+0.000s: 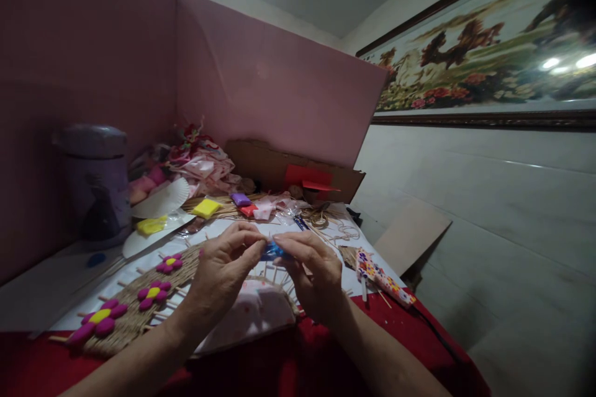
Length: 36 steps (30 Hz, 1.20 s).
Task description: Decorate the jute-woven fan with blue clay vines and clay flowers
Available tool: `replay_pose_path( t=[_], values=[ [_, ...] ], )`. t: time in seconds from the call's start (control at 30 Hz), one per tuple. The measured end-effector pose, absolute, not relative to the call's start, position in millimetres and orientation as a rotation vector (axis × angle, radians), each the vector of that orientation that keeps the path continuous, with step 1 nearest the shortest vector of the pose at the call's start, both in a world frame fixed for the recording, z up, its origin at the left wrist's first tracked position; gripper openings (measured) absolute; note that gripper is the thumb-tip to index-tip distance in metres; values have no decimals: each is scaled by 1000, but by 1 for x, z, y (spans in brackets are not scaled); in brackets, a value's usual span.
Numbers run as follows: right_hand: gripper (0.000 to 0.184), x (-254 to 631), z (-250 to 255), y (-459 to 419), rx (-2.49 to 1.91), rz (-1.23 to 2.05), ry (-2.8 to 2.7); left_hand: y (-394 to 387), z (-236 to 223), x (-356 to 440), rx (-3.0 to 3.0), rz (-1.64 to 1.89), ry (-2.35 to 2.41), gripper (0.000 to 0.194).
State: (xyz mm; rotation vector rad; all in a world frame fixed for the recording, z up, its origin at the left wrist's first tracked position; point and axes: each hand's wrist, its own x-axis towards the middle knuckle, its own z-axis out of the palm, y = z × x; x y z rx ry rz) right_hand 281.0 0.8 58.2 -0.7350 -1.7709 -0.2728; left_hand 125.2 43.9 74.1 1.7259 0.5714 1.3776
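Note:
Between the fingertips of both hands is a small, shiny blue packet (272, 252), held above the table. My left hand (228, 263) pinches one end of it, thumb against the fingers. At the other end my right hand (316, 270) is closed on it too, fingers curled and partly covering it. Below the hands lies a half-round piece with pale printed cloth (254, 310) and sticks around its curved edge. A woven straw piece (184, 270) with sticks along its edge lies to the left, decorated with a magenta flower (151, 293) and others like it.
Yellow (207, 208), purple (240, 199) and red packets lie farther back. A lidded purple container (95, 180) stands at the left. A flower-patterned glue gun (382, 276) with a cord lies at the right. Cardboard (261, 158) and pink panels (274, 80) stand behind.

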Motion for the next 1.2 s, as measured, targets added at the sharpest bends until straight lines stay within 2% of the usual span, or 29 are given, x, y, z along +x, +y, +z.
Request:
replay_pose_path(
  t=[0.07, 0.27, 0.43, 0.73, 0.93, 1.2],
  values=[
    [35, 280, 58, 0, -778, -280, -1761, 43, 72, 126, 1732, 1355, 565, 15],
    [20, 276, 57, 2, -843, -389, -1809, 45, 66, 125, 1728, 1358, 663, 17],
    [25, 274, 53, 1, -910, -377, -1723, 45, 66, 125, 1678, 1304, 702, 20],
    [10, 274, 53, 3, -931, -463, -1797, 40, 69, 128, 1657, 1200, 707, 24],
    [6, 279, 47, 7, -1000, -131, -1578, 39, 74, 127, 1524, 1072, 682, 25],
    [10, 275, 53, 5, -973, -427, -1775, 39, 73, 126, 1568, 1111, 665, 26]
  ],
)
